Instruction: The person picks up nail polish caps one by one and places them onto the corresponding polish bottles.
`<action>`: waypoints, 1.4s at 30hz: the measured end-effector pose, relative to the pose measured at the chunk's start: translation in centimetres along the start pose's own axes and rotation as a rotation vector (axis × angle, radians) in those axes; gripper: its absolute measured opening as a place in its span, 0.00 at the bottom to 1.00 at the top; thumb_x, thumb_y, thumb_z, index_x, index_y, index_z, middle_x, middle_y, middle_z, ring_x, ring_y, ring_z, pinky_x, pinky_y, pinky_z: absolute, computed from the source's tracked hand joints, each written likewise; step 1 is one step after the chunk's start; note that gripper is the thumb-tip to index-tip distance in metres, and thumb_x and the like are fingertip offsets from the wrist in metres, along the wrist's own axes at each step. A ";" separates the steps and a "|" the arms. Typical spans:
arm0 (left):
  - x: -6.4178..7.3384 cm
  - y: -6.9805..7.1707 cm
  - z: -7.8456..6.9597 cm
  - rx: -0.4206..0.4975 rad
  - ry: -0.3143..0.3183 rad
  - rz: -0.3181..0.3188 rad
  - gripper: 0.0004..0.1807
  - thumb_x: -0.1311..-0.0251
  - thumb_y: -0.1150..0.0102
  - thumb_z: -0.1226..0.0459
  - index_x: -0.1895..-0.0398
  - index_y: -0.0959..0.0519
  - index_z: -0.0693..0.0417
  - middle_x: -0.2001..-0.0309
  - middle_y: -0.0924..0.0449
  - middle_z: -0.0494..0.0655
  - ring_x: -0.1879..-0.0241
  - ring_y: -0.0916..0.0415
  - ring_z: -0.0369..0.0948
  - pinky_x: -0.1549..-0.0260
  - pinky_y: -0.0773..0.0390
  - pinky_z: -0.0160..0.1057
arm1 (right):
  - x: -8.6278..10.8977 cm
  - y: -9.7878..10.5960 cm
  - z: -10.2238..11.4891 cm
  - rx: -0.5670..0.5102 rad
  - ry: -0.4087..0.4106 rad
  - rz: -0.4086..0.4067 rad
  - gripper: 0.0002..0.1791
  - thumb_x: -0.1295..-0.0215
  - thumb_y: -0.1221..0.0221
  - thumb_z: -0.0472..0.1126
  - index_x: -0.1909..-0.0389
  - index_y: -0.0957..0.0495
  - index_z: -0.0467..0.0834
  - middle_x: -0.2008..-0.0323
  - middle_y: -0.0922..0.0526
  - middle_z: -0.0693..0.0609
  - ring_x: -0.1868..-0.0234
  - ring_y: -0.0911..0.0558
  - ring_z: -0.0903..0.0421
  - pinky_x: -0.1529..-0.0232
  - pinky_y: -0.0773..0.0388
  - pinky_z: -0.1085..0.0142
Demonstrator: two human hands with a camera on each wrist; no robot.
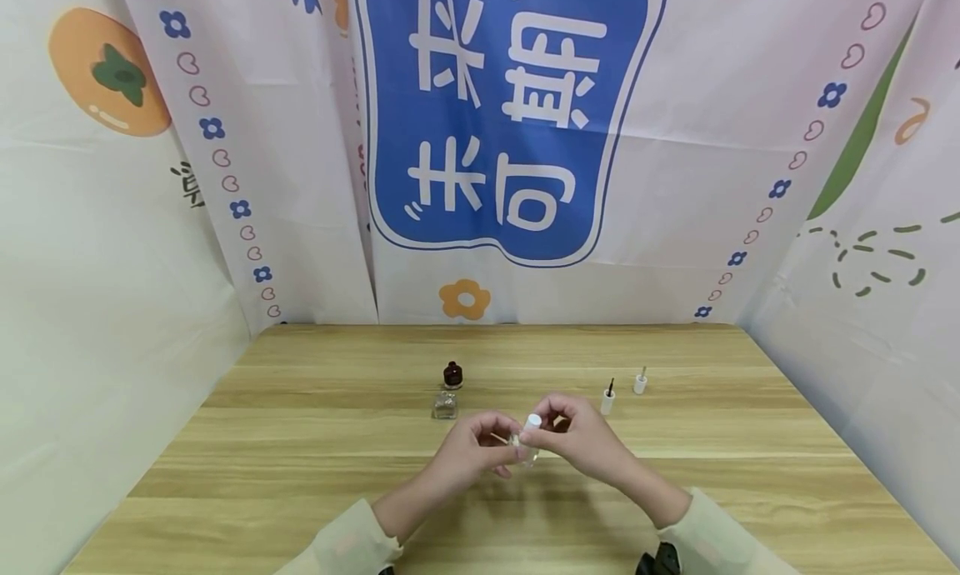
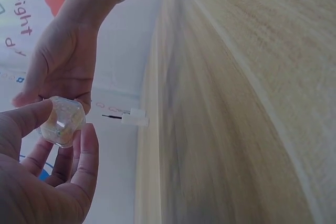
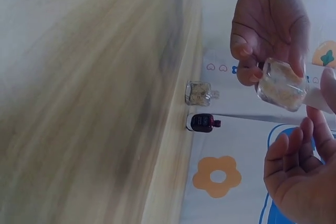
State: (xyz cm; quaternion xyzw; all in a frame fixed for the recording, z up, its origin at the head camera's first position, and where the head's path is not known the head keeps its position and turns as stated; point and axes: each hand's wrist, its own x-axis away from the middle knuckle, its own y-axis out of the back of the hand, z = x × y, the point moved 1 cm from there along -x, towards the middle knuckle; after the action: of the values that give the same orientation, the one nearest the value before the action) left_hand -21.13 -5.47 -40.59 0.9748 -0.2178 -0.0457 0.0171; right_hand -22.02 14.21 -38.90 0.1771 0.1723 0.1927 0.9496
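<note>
Low over the front middle of the table, my left hand (image 1: 474, 448) grips a small clear nail polish bottle (image 3: 282, 88) between thumb and fingers. Pale, glittery contents show through its glass. My right hand (image 1: 587, 442) pinches the bottle's white cap (image 1: 533, 422) between thumb and fingers, its other fingers curved behind. In the right wrist view the cap sits at the bottle's neck. From the left wrist the bottle's base (image 2: 63, 121) shows, with the left fingertips around it. The bottle is tilted toward the right hand in the right wrist view.
Left of centre stand two uncapped bottles, one dark red (image 1: 453, 377) and one clear with glitter (image 1: 446, 407). To the right, two white brush caps (image 1: 607, 402) (image 1: 640, 384) stand with their brushes pointing up. Printed cloth (image 1: 300, 250) hangs behind the wooden table (image 1: 315, 442).
</note>
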 end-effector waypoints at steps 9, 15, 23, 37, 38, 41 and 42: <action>0.2 0.3 -0.1 -0.017 0.008 -0.013 0.15 0.48 0.31 0.69 0.57 0.21 0.65 0.63 0.20 0.50 0.66 0.22 0.43 0.67 0.17 0.44 | 0.0 1.2 0.0 -0.022 0.016 0.124 0.12 0.40 0.33 0.39 0.55 0.18 0.41 0.63 0.21 0.47 0.63 0.23 0.53 0.66 0.22 0.67; 0.2 0.2 -0.1 -0.007 0.008 -0.003 0.16 0.49 0.31 0.71 0.57 0.21 0.66 0.63 0.20 0.51 0.67 0.22 0.42 0.68 0.17 0.42 | -0.1 1.2 -0.3 -0.051 0.082 0.182 0.13 0.36 0.37 0.36 0.51 0.18 0.39 0.64 0.20 0.46 0.64 0.23 0.56 0.68 0.22 0.69; 0.2 0.1 -0.2 -0.004 0.008 -0.001 0.16 0.48 0.32 0.70 0.56 0.21 0.66 0.63 0.20 0.51 0.66 0.22 0.43 0.68 0.17 0.41 | 0.0 1.0 -0.2 -0.031 0.040 0.136 0.11 0.36 0.37 0.39 0.54 0.17 0.41 0.63 0.20 0.48 0.63 0.23 0.55 0.65 0.22 0.67; 0.1 0.1 -0.1 -0.002 0.003 -0.011 0.15 0.48 0.31 0.70 0.56 0.20 0.65 0.64 0.19 0.50 0.67 0.22 0.42 0.69 0.17 0.42 | 0.0 0.3 0.0 -0.027 -0.008 0.044 0.07 0.39 0.34 0.40 0.63 0.18 0.42 0.68 0.21 0.49 0.65 0.24 0.54 0.65 0.23 0.66; 0.1 0.1 -0.1 -0.002 0.002 -0.013 0.15 0.48 0.31 0.70 0.57 0.20 0.65 0.64 0.19 0.50 0.67 0.22 0.42 0.69 0.17 0.42 | 0.0 0.3 0.0 -0.025 -0.009 0.039 0.07 0.39 0.34 0.40 0.63 0.18 0.42 0.68 0.22 0.49 0.65 0.24 0.54 0.65 0.23 0.66; 0.1 0.0 0.0 -0.006 -0.001 -0.027 0.15 0.49 0.31 0.70 0.58 0.20 0.65 0.65 0.19 0.50 0.68 0.21 0.42 0.71 0.17 0.42 | 0.0 0.2 0.0 -0.020 -0.013 0.022 0.07 0.40 0.33 0.40 0.64 0.18 0.42 0.69 0.22 0.49 0.66 0.25 0.55 0.66 0.24 0.67; 0.1 0.0 0.0 -0.006 -0.002 -0.032 0.15 0.49 0.31 0.70 0.58 0.20 0.65 0.65 0.18 0.50 0.68 0.21 0.42 0.71 0.17 0.42 | 0.0 0.1 -0.1 -0.019 -0.014 0.017 0.07 0.41 0.33 0.40 0.64 0.18 0.42 0.69 0.23 0.49 0.66 0.25 0.55 0.66 0.24 0.67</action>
State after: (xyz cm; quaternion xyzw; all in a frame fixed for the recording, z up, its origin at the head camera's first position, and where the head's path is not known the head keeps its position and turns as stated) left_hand -21.05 -5.49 -40.56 0.9780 -0.2021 -0.0475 0.0193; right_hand -22.08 14.34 -38.89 0.1709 0.1624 0.2011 0.9508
